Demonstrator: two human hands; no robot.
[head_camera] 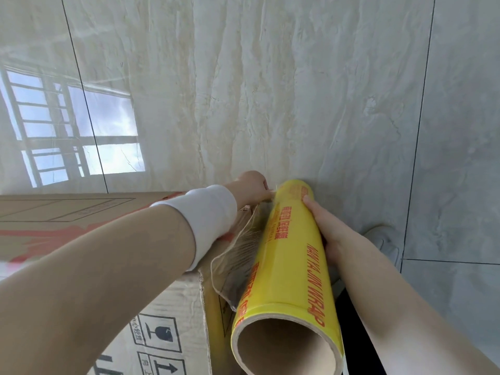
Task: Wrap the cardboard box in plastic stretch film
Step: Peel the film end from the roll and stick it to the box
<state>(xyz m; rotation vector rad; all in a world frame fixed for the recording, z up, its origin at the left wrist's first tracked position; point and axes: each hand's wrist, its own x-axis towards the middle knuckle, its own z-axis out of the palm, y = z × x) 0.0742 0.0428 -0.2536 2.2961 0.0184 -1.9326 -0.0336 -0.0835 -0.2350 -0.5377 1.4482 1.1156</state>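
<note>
Cardboard box (167,307), matte and printed, stands on glossy marble floor (297,90) beside the smooth yellow film roll (286,263), hollow core facing the camera, right hand (328,228) gripping it, left hand (253,186) pinching crinkled clear film (238,255).

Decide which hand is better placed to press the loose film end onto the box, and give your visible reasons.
The left hand: it already pinches the film edge beside the cardboard box, at its corner. The right hand is occupied supporting the yellow roll, so it probably cannot press.
</note>
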